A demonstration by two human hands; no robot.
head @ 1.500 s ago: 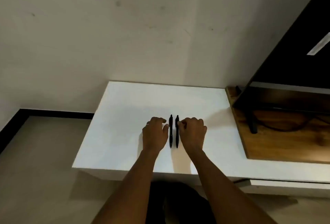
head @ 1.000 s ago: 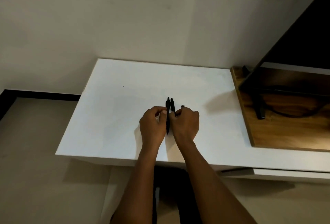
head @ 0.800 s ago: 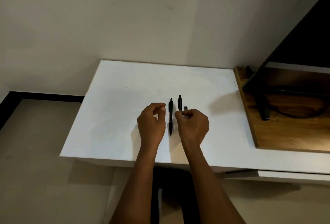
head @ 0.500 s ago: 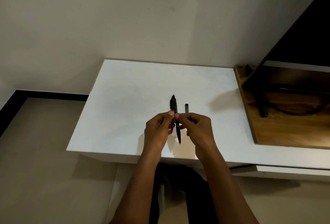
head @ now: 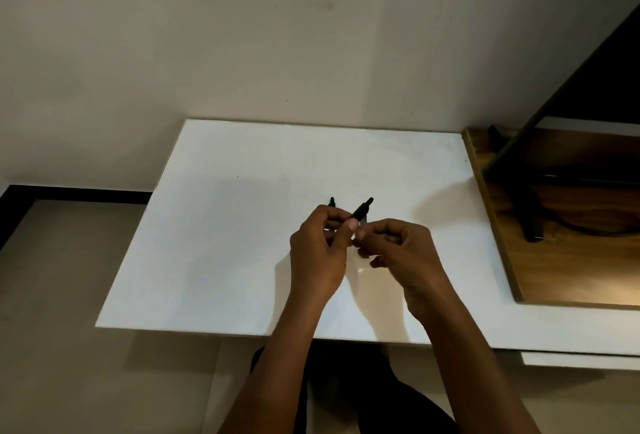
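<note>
Above the white table (head: 221, 260), a black pen (head: 363, 209) is lifted and tilted, its upper end pointing up and to the right. My left hand (head: 317, 257) pinches its middle with thumb and fingertips. My right hand (head: 398, 253) pinches its lower end, which is hidden between the fingers. A second black pen (head: 331, 202) lies on the table behind my left hand, with only its far tip showing. A small grey piece sits next to the held pen; I cannot make out what it is.
A wooden board (head: 561, 277) lies on the table's right side. On it stands a dark screen (head: 602, 80) on a black foot (head: 530, 222), with a cable. The wall runs along the table's far edge. Bare floor lies to the left.
Both pens lay side by side under my hands. I lifted one off the table, and both hands now hold it tilted, while the other pen stays on the table.
</note>
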